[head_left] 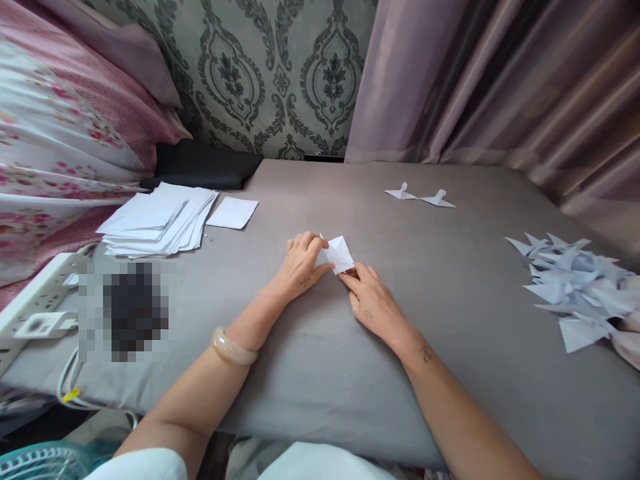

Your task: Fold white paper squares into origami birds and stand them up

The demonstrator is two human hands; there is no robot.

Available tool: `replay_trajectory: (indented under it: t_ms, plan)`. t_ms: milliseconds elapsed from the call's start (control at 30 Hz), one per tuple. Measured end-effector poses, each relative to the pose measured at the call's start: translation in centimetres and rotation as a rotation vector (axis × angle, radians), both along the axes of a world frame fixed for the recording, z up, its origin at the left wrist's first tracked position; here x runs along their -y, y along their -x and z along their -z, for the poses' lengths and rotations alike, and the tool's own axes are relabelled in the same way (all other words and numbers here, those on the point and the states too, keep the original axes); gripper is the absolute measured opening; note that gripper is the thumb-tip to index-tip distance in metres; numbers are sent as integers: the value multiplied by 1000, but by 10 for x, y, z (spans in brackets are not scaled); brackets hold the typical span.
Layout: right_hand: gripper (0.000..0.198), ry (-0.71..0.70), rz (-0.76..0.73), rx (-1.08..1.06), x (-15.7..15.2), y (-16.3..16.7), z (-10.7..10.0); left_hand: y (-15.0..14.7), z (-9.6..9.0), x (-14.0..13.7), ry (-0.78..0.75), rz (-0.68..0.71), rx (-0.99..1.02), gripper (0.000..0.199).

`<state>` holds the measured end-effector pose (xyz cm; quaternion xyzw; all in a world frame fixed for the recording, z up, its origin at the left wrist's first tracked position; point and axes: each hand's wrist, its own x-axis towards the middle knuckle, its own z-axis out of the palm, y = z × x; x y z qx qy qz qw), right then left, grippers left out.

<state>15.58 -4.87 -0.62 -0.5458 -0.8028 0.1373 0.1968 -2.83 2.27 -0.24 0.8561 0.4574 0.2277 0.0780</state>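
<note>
A small white piece of folded paper point(341, 254) lies on the grey cloth in front of me, with one corner pointing away. My left hand point(305, 261) has its left side pinched between thumb and fingers. At the paper's lower right corner, my right hand point(373, 297) grips the edge with thumb and forefinger. Something reddish-brown shows by the right fingertips; I cannot make out what it is. Part of the paper is hidden behind the left fingers.
White paper sheets point(155, 223) are stacked at the left, beside a single square sheet point(233, 213). Two folded paper birds point(401, 192) stand at the back. A pile of paper birds point(580, 280) lies right. A power strip point(37, 300) runs along the left edge.
</note>
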Motion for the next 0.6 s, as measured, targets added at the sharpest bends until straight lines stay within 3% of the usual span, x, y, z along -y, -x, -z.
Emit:
replay_trajectory:
  t_ms: [67,233,433,600]
  plan:
    - [45,2,-1,17,0,0,-2,-1,3,0,54,124,-25,20]
    - [44,22,5,80,1,-1,-8,-4,10,2,99,324,18,29]
    - [45,85,-29,4,2,-21,-14,-5,-3,11,76,339,-133,35]
    - [40,123,41,-65,-2,-39,-13,-9,-10,20,19,290,-301,33]
